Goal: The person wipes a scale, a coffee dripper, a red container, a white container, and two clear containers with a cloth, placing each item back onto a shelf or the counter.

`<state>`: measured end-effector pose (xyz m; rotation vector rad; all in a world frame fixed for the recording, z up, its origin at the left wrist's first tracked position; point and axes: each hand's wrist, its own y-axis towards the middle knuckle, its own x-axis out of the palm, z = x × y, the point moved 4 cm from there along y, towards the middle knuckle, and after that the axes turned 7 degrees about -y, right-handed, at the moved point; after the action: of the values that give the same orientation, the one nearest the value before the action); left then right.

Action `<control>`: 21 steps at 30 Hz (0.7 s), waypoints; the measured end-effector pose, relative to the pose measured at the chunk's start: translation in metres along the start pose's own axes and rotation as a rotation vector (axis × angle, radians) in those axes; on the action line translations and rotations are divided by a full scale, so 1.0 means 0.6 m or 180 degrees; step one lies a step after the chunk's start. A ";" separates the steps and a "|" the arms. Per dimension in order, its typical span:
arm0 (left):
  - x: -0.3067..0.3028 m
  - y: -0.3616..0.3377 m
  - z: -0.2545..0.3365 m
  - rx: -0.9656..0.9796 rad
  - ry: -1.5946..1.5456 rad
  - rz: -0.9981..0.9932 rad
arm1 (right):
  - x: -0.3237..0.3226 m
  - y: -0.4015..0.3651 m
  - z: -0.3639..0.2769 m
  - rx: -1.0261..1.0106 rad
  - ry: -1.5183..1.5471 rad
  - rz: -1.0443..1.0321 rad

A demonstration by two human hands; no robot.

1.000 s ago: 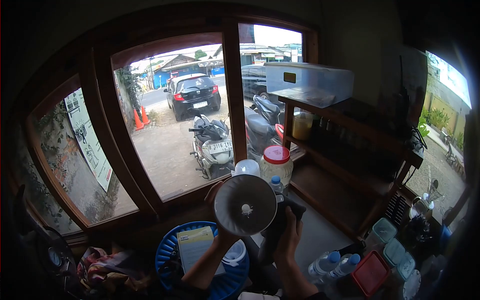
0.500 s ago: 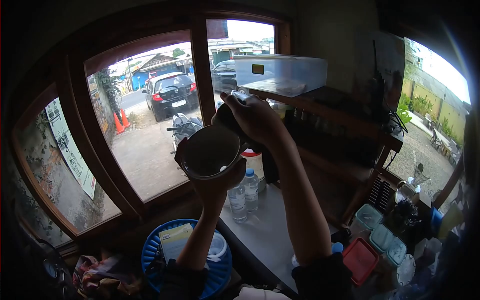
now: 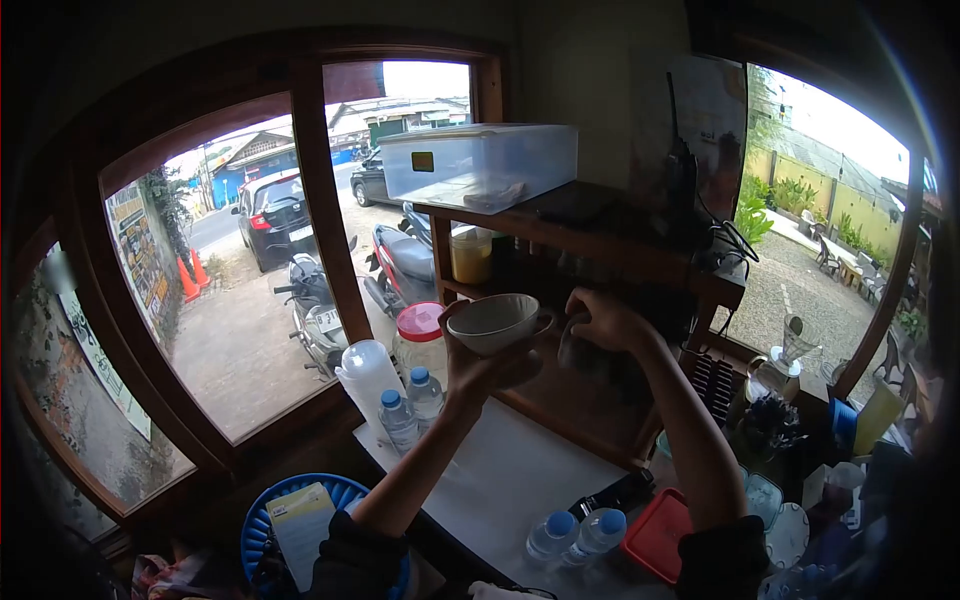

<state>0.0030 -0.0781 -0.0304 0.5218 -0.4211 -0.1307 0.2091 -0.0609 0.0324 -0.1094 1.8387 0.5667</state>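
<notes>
My left hand (image 3: 478, 372) is closed around a wide pale cup (image 3: 493, 322), its mouth tilted toward me. What looks like a handle shows at the cup's right side. Just to the right, my right hand (image 3: 608, 322) is raised with its fingers curled down over a dark rounded object (image 3: 578, 350). That object blends into the shadow of the shelf behind, so its kind cannot be made out. A small gap separates it from the cup.
A shelf (image 3: 590, 225) carries a clear plastic box (image 3: 480, 165). On the white counter (image 3: 480, 490) stand water bottles (image 3: 400, 420), a red-lidded jar (image 3: 420, 320) and a white jug (image 3: 368, 385). More bottles (image 3: 575, 537) and a red lid (image 3: 660, 535) are nearer me. A blue basket (image 3: 258, 530) sits lower left.
The view has turned right. My right hand has moved from above the cup to its right side with the dark object. The cup has tipped, so less of its inside shows.
</notes>
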 end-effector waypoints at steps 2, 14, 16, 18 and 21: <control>0.029 0.025 -0.030 0.0129 0.0016 -0.0073 | 0.019 -0.006 0.021 -0.0207 0.0303 0.0022; 0.201 0.118 -0.122 -0.0084 -0.0353 -0.0889 | 0.129 -0.068 0.121 0.1330 0.3359 0.2566; 0.227 0.144 -0.156 -0.0245 0.0074 -0.0997 | 0.108 -0.095 0.091 0.2027 0.4333 0.1663; 0.251 0.162 -0.183 0.0034 0.0573 -0.1037 | 0.128 -0.079 0.124 0.2201 0.4372 0.1510; 0.282 0.179 -0.205 0.0703 0.1268 -0.1297 | 0.139 -0.073 0.134 0.2381 0.4892 0.1817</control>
<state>0.2102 0.0320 -0.0120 0.8291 0.0667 -0.3676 0.2657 -0.0475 -0.0771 0.6946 3.5055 0.0200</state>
